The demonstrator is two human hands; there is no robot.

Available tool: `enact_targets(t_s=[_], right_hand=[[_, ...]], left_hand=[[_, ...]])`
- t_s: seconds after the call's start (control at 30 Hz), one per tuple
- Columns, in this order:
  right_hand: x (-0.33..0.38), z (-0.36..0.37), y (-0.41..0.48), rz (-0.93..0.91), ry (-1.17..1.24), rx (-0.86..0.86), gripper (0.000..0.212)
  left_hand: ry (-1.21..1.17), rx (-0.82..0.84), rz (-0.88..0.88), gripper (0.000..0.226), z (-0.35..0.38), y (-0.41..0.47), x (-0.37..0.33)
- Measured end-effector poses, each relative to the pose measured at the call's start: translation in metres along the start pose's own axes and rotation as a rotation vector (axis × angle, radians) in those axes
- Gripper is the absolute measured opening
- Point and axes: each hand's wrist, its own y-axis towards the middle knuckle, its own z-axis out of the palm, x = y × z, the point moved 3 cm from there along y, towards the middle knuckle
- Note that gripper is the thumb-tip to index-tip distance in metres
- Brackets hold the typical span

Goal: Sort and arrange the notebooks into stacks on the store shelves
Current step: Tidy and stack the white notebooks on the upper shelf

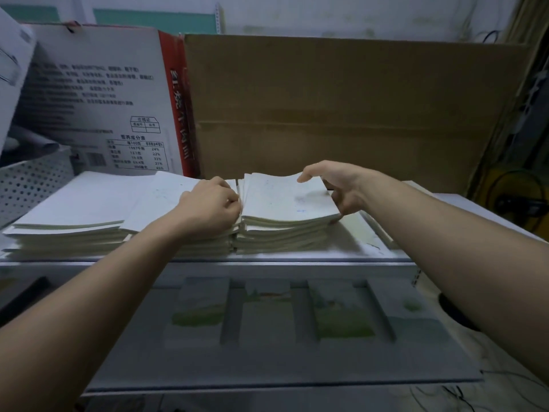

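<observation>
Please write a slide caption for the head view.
The left hand and right hand grip a notebook bundle atop a stack.

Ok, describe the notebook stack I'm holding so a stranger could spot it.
Find the brown cardboard sheet behind the upper shelf. Before it sits the notebook stack; unlike its flat neighbours, its top curves up between left hand and right hand.

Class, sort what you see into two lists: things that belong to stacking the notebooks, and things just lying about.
Part of the job: left hand and right hand, both holding the top notebook bundle; notebook stacks; shelf.
Lying about: printed carton; brown cardboard sheet; perforated basket.
</observation>
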Motion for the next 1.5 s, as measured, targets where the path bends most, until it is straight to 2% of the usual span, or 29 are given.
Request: enact_targets(t_s=[0.23,0.33,0.4,0.57,0.7,0.83,0.93,1.1,1.17,1.23,1.3,1.37,1.4,1.5], right_hand=[[-0.006,0.008,0.006,0.058,0.049,0.025,0.063],[-0.001,0.012,0.008,0.020,-0.070,-0.015,0.060],[0.001,0.015,0.010,-0.017,-0.126,0.004,0.052],[-0.003,0.011,0.006,-0.022,0.026,0.087,0.018],[-0.009,0.009,0.009,-0.046,0.008,0.036,0.006],[-0.013,-0.002,0.010,-0.032,-0.031,0.007,0.023],[-0.015,-0.012,0.007,-0.055,0.009,-0.019,0.028],[-0.016,-0.018,-0.004,-0.251,0.149,-0.094,0.052],[-0.018,-0.019,-0.013,-0.352,0.166,-0.105,0.061],[-0.022,-0.022,-0.021,-0.460,0.191,-0.106,0.069],[-0.026,-0.025,-0.026,-0.562,0.242,-0.109,0.074],[-0.029,-0.027,-0.030,-0.657,0.273,-0.102,0.075],[-0.031,-0.028,-0.031,-0.693,0.259,-0.095,0.075],[-0.035,-0.027,-0.035,-0.769,0.174,-0.067,0.073]], left_hand=[[-0.004,-0.016,-0.012,0.034,0.002,0.002,0.001],[0.004,-0.008,-0.014,0.035,0.002,0.002,0.002],[0.012,-0.014,-0.008,0.035,0.002,0.002,0.002],[0.001,-0.021,-0.008,0.035,0.002,0.002,0.003],[-0.005,-0.025,-0.014,0.036,0.002,0.001,0.004],[-0.016,0.017,-0.011,0.038,0.000,0.001,0.004],[-0.013,0.066,-0.023,0.042,-0.010,0.002,-0.002],[-0.060,0.177,-0.133,0.065,-0.034,0.013,-0.035],[-0.212,0.065,-0.145,0.074,-0.034,0.021,-0.052],[-0.581,-0.035,-0.263,0.093,-0.028,0.029,-0.061],[-0.980,-0.037,-0.410,0.103,-0.017,0.034,-0.065],[-1.288,0.025,-0.448,0.080,-0.004,0.035,-0.069],[-1.360,0.026,-0.434,0.068,0.001,0.035,-0.071],[-1.367,-0.176,-0.322,0.048,0.010,0.027,-0.079]])
